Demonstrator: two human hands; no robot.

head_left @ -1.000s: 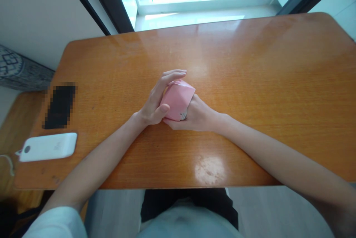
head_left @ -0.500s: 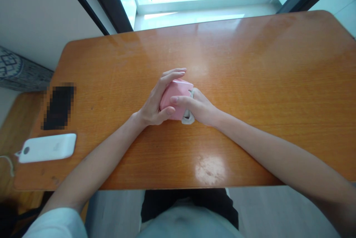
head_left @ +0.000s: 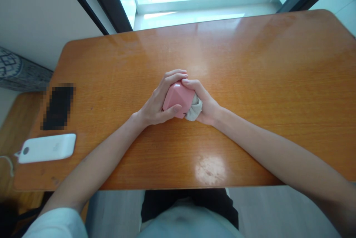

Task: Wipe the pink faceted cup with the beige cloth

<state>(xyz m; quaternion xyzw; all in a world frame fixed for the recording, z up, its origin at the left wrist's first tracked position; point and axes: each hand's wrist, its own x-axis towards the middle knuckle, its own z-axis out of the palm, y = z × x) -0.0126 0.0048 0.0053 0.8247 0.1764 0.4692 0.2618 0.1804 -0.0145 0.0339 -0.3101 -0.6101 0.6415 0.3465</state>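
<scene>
Two-handed grip: left hand (head_left: 154, 106) and right hand (head_left: 204, 106), fingers (head_left: 174, 76) clenched around pink faceted object (head_left: 178, 98), pale cloth (head_left: 194, 108) wedged beside it, above wooden surface (head_left: 250, 63).

Two hands (head_left: 153, 104), one pink object (head_left: 178, 99), one cloth (head_left: 194, 108)

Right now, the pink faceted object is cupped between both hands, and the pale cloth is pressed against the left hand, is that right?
Not quite, the side is wrong: the pale cloth is pressed against the right hand, not the left hand. The head view shows this. The pink faceted object is cupped between both hands, as you said.
</scene>
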